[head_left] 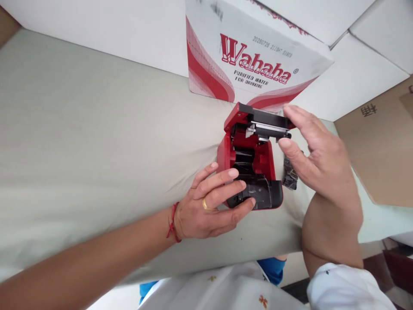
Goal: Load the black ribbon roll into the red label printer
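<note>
A small red and black printer (277,196) stands on the cloth-covered table with its lid (238,114) raised. A metal bar and roller (271,130) show on the lid's underside, and dark film (244,159) lies inside the red body. My left hand (213,202) rests over the printer's left side and black front, fingers stretched out and slightly apart. At the lid's right end, my right hand (322,150) grips the edge between thumb and fingers. A crumpled black plastic packet (290,174) lies right of the printer, partly behind my right hand.
A white and red water carton (258,64) stands just behind the printer. More white boxes (361,73) line the back, and a brown cardboard box (380,146) is at the right. Pale green cloth (97,129) covers the table, whose near edge runs by my lap.
</note>
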A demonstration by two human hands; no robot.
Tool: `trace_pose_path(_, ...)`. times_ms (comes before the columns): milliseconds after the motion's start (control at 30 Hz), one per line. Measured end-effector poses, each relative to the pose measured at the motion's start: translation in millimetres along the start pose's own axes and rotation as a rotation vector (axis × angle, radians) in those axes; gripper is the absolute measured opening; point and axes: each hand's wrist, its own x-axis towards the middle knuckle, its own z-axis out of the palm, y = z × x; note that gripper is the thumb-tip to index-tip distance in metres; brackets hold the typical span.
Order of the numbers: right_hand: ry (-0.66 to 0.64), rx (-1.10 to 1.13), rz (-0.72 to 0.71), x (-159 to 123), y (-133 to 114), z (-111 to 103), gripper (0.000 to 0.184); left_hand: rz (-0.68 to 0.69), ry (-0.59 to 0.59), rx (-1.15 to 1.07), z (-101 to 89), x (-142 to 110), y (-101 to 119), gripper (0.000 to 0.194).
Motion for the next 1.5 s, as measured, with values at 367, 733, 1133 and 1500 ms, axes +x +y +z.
trace_pose_path(367,-0.361,-0.226,-0.279,-18.3,-33.9,-35.1,0.037,0.039,-0.052,-0.070,-0.8,-7.3,-8.7,0.033)
trace_pose_path(733,-0.318,-0.304,-0.334,-11.4,-51.1,-28.6,0.042,-0.244,-0.059,-0.310,-6.5,3.8,-25.4,0.062)
trace_pose_path(1133,-0.381,-0.181,-0.295,-21.0,-40.5,-35.9,0.037,-0.476,-0.038,-0.517,-5.4,-2.8,-20.9,0.051)
trace_pose_path(1500,-0.540,-0.134,-0.499,-46.9,-63.8,-47.3,0.043,-0.840,-0.130,-0.825,3.7,-9.5,-31.7,0.092)
